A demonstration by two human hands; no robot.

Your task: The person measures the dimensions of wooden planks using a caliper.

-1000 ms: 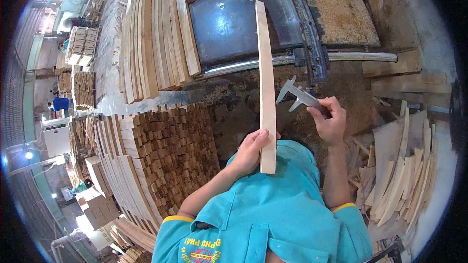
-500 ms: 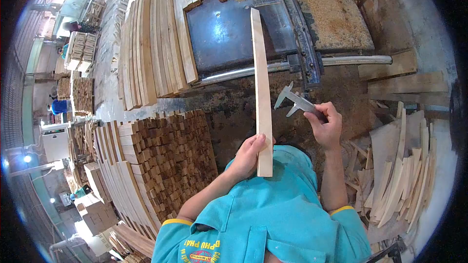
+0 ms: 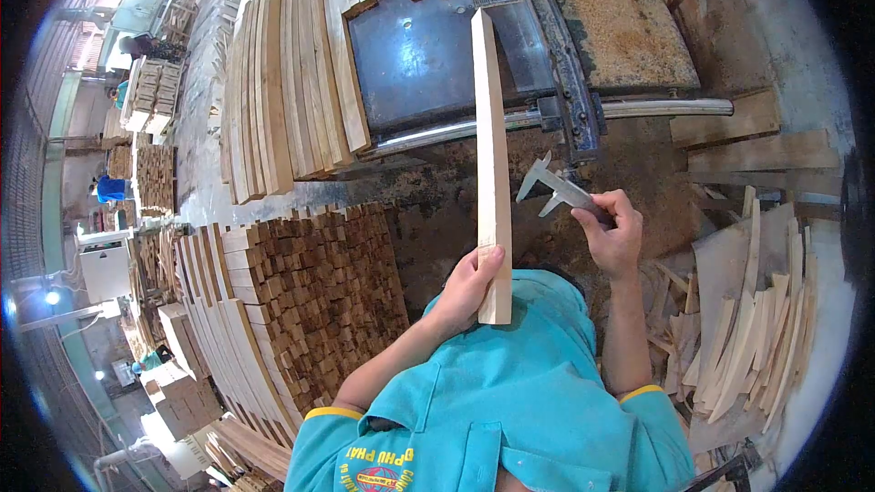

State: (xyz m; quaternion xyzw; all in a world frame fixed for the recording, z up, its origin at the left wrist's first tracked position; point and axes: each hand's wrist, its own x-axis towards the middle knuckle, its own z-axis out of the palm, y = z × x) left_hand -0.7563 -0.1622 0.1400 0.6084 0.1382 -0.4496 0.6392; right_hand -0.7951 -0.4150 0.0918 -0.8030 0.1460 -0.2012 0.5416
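My left hand (image 3: 470, 287) is closed around the near end of a long, pale wooden strip (image 3: 490, 146). The strip points away from my body, and its far end is over the dark metal machine table (image 3: 410, 46). In my right hand (image 3: 612, 235) is a metal vernier caliper (image 3: 561, 189), gripped by its dark end. Its jaws point left toward the strip, apart from it, and stand a little open.
Long boards (image 3: 292, 82) lie side by side left of the machine table. Below them is a big stack of cut strips (image 3: 319, 301). A metal rail (image 3: 665, 109) runs across the machine front, with sawdust (image 3: 620, 18) beyond. Offcuts (image 3: 752, 337) are heaped at right.
The wooden strip has turned slightly about its length, showing more of a second side, and its ends have shifted up a little. The caliper has moved very slightly right.
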